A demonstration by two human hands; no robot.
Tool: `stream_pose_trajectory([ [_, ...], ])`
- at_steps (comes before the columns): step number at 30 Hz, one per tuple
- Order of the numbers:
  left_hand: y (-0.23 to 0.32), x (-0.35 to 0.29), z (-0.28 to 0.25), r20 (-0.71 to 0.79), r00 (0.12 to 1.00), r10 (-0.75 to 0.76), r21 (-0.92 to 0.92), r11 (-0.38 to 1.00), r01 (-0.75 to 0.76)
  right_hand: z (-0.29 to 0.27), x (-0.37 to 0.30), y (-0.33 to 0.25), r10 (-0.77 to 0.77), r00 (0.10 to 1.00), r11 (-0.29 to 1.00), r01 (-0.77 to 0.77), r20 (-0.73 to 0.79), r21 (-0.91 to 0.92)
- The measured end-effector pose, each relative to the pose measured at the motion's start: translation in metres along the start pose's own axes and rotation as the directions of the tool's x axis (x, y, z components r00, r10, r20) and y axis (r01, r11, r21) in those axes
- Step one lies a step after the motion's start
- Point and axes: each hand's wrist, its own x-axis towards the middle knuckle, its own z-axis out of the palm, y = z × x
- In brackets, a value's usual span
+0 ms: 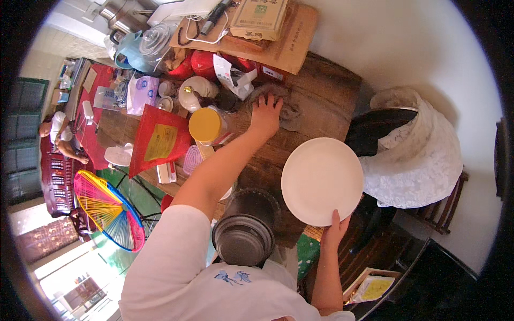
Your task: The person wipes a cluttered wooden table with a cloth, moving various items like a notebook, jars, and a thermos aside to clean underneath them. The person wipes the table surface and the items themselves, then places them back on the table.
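Observation:
My left hand [265,116] reaches across the brown wooden table [321,91], its fingers spread over a crumpled grey-brown rag [288,107]. Part of the rag lies hidden under the palm. In my right hand [335,233] is a large round white plate [322,182], gripped by its near rim with the thumb on top. The plate is held over the table's right edge, and its surface looks bare. Close to my left hand stand a jar with a yellow lid [205,125] and a white packet [233,77].
A dark cylindrical pot [243,241] is close to my body. A red bag [160,140], a tissue pack [143,95] and a cream teapot [197,94] crowd the table's left. Cardboard boxes [259,18] are stacked at the back. A white cloth [423,155] covers something right; a person [60,131] sits far left.

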Motion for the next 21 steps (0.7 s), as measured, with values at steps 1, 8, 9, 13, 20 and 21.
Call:
stream_pose_trajectory([
  [1,0.011,-0.009,-0.013,0.072,0.997,-0.002,0.016,1.000,0.001,-0.002,0.004,0.005,0.005,1.000,1.000,-0.005,-0.016,0.011],
  [8,0.007,-0.075,-0.038,0.223,0.938,0.266,0.014,0.961,-0.276,0.054,0.054,-0.015,0.010,1.000,0.992,-0.014,0.030,0.126],
  [9,0.004,-0.082,-0.038,0.232,0.924,0.304,-0.002,0.950,-0.312,0.066,0.068,-0.016,0.009,0.999,0.987,-0.017,0.052,0.157],
  [13,-0.001,-0.095,-0.049,0.341,0.856,0.388,-0.121,0.921,-0.370,0.113,0.134,-0.015,-0.005,0.995,0.985,-0.012,0.099,0.172],
  [20,0.004,-0.107,-0.047,0.398,0.852,0.341,-0.043,0.934,-0.354,0.158,0.199,-0.006,0.020,0.996,0.991,-0.032,0.088,0.132],
  [21,0.000,-0.108,-0.041,0.338,0.866,0.368,-0.086,0.928,-0.361,0.160,0.207,-0.004,0.017,0.998,0.993,-0.024,0.062,0.115],
])
